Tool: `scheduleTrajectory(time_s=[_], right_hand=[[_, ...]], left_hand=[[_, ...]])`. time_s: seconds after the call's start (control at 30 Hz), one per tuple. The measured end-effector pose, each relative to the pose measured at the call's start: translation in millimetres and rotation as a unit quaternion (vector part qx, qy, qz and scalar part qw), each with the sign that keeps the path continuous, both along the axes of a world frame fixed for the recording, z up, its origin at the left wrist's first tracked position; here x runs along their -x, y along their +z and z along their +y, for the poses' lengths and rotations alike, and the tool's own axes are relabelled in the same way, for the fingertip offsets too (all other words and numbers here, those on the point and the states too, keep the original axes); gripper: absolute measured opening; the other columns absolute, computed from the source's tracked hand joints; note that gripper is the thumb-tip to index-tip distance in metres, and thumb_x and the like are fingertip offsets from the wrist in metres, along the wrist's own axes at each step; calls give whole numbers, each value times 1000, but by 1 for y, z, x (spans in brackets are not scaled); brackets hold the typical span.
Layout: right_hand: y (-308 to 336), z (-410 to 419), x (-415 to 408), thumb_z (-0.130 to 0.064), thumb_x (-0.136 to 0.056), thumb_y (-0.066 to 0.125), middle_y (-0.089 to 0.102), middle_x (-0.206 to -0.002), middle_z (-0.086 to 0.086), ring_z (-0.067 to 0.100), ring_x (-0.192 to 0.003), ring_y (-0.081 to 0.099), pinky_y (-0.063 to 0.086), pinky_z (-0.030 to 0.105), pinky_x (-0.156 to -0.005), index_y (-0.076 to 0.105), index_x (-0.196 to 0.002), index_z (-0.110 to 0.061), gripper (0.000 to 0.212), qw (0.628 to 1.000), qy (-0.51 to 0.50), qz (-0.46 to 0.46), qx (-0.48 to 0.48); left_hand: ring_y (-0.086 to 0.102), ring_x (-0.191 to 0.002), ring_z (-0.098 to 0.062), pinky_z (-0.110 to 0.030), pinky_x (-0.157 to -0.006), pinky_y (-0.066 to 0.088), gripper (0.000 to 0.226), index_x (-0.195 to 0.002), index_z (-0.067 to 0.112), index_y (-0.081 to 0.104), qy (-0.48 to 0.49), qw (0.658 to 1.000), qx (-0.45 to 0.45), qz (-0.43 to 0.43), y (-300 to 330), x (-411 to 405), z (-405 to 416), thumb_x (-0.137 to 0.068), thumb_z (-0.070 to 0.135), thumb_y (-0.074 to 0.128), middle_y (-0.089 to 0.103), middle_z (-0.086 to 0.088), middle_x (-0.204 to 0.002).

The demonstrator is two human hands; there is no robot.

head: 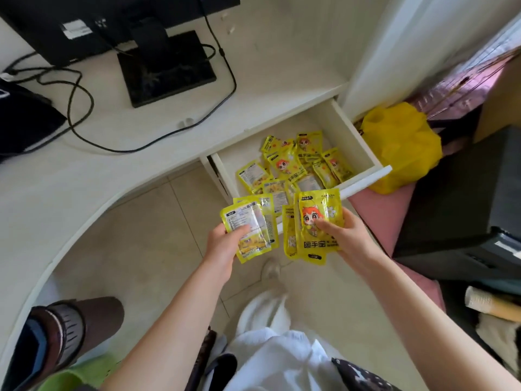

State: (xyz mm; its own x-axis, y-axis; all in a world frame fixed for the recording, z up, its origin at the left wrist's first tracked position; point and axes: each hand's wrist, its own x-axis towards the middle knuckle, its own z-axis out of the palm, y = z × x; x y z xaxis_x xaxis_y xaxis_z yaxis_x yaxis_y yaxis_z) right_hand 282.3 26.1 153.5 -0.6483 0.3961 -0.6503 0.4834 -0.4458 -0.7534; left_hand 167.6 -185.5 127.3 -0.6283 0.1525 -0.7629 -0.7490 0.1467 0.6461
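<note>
Left hand: fingers grip a stack of yellow packets, backs up.
Right hand: fingers grip a second stack, cartoon faces up.
Position: both just before the open drawer.
Drawer contents: loose packets.

Left hand grips a small stack of yellow packets, printed backs facing up, thumb across the top one. Right hand holds a second stack — cartoon face uppermost, thumb pressed on it. Both stacks sit just in front of the open white drawer, which contains more loose packets — overlapping, unsorted. A yellow plastic bag lies beside the drawer.
</note>
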Motion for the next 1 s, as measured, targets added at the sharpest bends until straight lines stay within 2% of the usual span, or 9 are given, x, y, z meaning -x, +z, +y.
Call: scheduleTrajectory(time_s=[0.27, 0.3, 0.43, 0.57, 0.67, 0.73, 0.83, 0.93, 1.0], right_hand=[[-11, 65, 65, -15, -80, 77, 72, -108, 12, 30, -96, 71, 55, 56, -84, 56, -124, -11, 49, 999, 19, -32, -20], [-15, 74, 73, -20, -76, 80, 71, -111, 12, 31, -99, 70, 54, 57, -86, 54, -126, -12, 57, 999, 28, -41, -21], [-52, 110, 104, -57, -36, 91, 62, -130, 6, 28, -116, 62, 49, 59, -95, 42, -140, -21, 121, 994, 77, -76, -34], [-117, 147, 126, -68, -33, 88, 52, -142, 3, 28, -128, 52, 43, 62, -99, 37, -141, -31, 125, 985, 147, -91, -24], [-142, 163, 145, -67, -27, 90, 52, -142, 4, 30, -128, 52, 42, 64, -99, 38, -141, -30, 131, 981, 163, -109, -3], [-153, 169, 156, -67, -24, 89, 51, -142, 4, 30, -128, 51, 42, 65, -99, 38, -141, -30, 134, 975, 186, -118, 5], [-152, 170, 170, -61, -29, 91, 52, -142, 1, 29, -128, 51, 41, 62, -102, 38, -142, -30, 129, 969, 199, -145, 7], [-143, 161, 184, -33, -60, 89, 62, -128, 2, 27, -118, 59, 42, 55, -103, 46, -138, -21, 90, 964, 203, -173, 1], [-150, 159, 188, -18, -71, 84, 68, -119, 3, 25, -110, 63, 45, 47, -100, 52, -132, -17, 68, 960, 216, -180, 3]], left_hand=[[69, -101, -33, -55, -95, 51, 22, -104, 14, 69, 48, 998, 15, -36, -20, 41, 51, -83, 6, 69, 73, -12, -106], [69, -101, -32, -54, -95, 51, 22, -103, 16, 69, 57, 997, 21, -38, -23, 45, 57, -83, 7, 70, 74, -11, -105], [68, -101, -30, -52, -95, 51, 17, -96, 21, 69, 82, 994, 51, -42, -36, 57, 84, -84, 10, 69, 74, -7, -103], [65, -101, -26, -49, -96, 49, 14, -94, 26, 66, 98, 990, 100, -33, -48, 62, 109, -85, 15, 68, 71, -2, -104], [64, -98, -22, -38, -89, 50, 18, -102, 22, 65, 100, 987, 123, -19, -63, 63, 123, -86, 15, 67, 69, -3, -106], [65, -91, -19, -38, -87, 51, 25, -110, 17, 64, 99, 985, 142, -16, -76, 62, 131, -85, 16, 68, 69, -4, -108], [64, -79, -15, -36, -79, 52, 23, -109, 15, 62, 115, 979, 170, -18, -93, 62, 142, -87, 15, 65, 68, -4, -102], [60, -74, -12, -26, -64, 47, 18, -105, 19, 60, 112, 976, 187, -19, -104, 65, 148, -89, 12, 62, 65, 1, -94], [62, -75, -14, -24, -61, 46, 19, -104, 20, 61, 102, 976, 189, -26, -113, 68, 149, -89, 10, 62, 65, 0, -96]])
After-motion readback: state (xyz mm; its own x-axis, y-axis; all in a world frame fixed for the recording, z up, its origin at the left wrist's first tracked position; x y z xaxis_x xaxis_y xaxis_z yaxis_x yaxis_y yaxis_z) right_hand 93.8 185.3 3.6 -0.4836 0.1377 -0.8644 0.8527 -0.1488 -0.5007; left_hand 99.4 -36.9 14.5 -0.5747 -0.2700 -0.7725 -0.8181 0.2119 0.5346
